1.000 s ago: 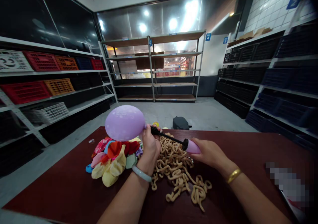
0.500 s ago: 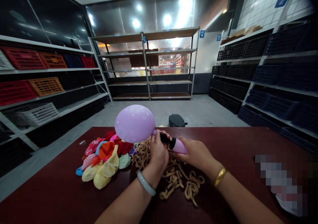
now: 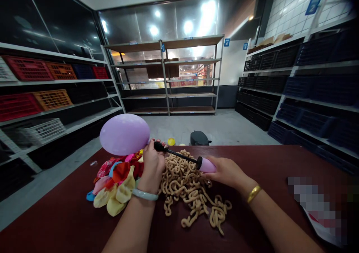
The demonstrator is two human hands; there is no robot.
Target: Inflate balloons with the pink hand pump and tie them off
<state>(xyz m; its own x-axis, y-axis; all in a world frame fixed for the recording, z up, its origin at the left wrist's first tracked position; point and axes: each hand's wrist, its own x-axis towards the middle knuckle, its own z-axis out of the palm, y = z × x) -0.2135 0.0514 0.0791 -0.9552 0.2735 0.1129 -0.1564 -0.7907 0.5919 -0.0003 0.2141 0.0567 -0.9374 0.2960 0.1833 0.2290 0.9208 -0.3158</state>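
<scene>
A swollen purple balloon (image 3: 125, 134) sits on the black nozzle of a hand pump (image 3: 206, 165). My left hand (image 3: 153, 161) is closed around the balloon's neck and the nozzle end. The pump's purple barrel is gripped by my right hand (image 3: 226, 170), and its black rod shows drawn out between the hands. Below them, a heap of tan, cord-like curled strands (image 3: 183, 183) lies on the dark red table (image 3: 252, 223). Beside my left wrist is a pile of limp balloons (image 3: 119, 178) in red, yellow, pink and blue.
A partly blurred flat object (image 3: 316, 208) lies at the table's right. Past the far edge, a dark grey bag (image 3: 199, 137) and a yellow round thing (image 3: 171, 141) are on the floor. Shelves with crates (image 3: 53, 99) line both sides; a rack (image 3: 165, 77) stands at the back.
My left hand has moved left with the balloon and nozzle, away from my right hand. The pump's rod is now pulled out long, and more of the tan heap shows.
</scene>
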